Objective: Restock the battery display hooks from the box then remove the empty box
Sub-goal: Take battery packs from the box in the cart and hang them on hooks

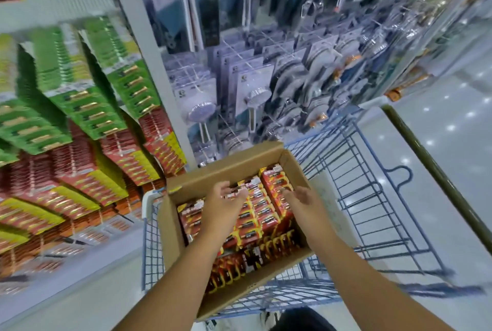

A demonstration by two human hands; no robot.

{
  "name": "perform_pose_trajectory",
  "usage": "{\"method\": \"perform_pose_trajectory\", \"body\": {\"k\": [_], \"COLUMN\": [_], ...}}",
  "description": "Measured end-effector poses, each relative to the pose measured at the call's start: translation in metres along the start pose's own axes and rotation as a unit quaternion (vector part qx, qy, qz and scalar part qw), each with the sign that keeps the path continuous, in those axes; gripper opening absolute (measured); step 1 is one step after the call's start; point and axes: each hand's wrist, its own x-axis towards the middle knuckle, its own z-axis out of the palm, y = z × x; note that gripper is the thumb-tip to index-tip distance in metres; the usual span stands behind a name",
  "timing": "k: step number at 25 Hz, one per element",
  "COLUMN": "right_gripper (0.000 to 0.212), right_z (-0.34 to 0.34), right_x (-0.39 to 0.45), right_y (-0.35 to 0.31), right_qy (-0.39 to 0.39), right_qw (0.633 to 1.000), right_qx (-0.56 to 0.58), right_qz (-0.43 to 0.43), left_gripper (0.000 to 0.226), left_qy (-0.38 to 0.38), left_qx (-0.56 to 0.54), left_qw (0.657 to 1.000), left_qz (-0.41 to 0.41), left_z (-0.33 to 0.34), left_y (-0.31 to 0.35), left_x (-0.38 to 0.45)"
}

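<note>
- The box [213, 178] sits in a blue cart [372, 197], full of red battery packs [274, 184].
- Both grips reach in: left hand [223, 202] and right hand [300, 197], fingers loose, holding nothing.
- Hanging packs [87, 117] fill the left wall.

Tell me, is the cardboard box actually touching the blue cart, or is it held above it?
Touching. The head view shows the cardboard box resting across the blue cart, its base on the wire rim, while both hands reach inside and neither grips its walls.
</note>
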Motion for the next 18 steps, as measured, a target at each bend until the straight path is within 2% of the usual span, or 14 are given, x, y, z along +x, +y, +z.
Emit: {"method": "perform_pose_trajectory", "body": {"k": [3, 6, 9, 12, 15, 18], "right_gripper": [0.056, 0.05, 0.05, 0.048, 0.046, 0.054], "right_z": [-0.001, -0.001, 0.001, 0.01, 0.019, 0.031], "right_x": [0.02, 0.047, 0.073, 0.097, 0.116, 0.125], "right_y": [0.03, 0.054, 0.072, 0.08, 0.082, 0.089], "right_qy": [-0.001, -0.022, -0.043, -0.056, -0.018, 0.03], "right_qw": [0.998, 0.996, 0.993, 0.985, 0.967, 0.925], "right_qx": [-0.005, -0.025, -0.092, -0.161, -0.248, -0.366], "right_qz": [0.061, 0.087, 0.059, 0.013, -0.058, -0.097], "left_gripper": [0.056, 0.054, 0.057, 0.058, 0.056, 0.052], "left_qy": [-0.018, -0.036, -0.037, -0.039, -0.068, -0.061], "left_qx": [0.035, 0.079, 0.211, 0.274, 0.33, 0.366], "left_qw": [0.999, 0.996, 0.977, 0.961, 0.937, 0.917], "left_qz": [-0.021, -0.03, -0.015, 0.012, 0.098, 0.143], "left_z": [0.038, 0.077, 0.103, 0.118, 0.127, 0.127], "left_y": [-0.021, -0.047, -0.068, -0.081, -0.095, -0.109], "left_x": [0.01, 0.023, 0.039, 0.058, 0.073, 0.08]}}
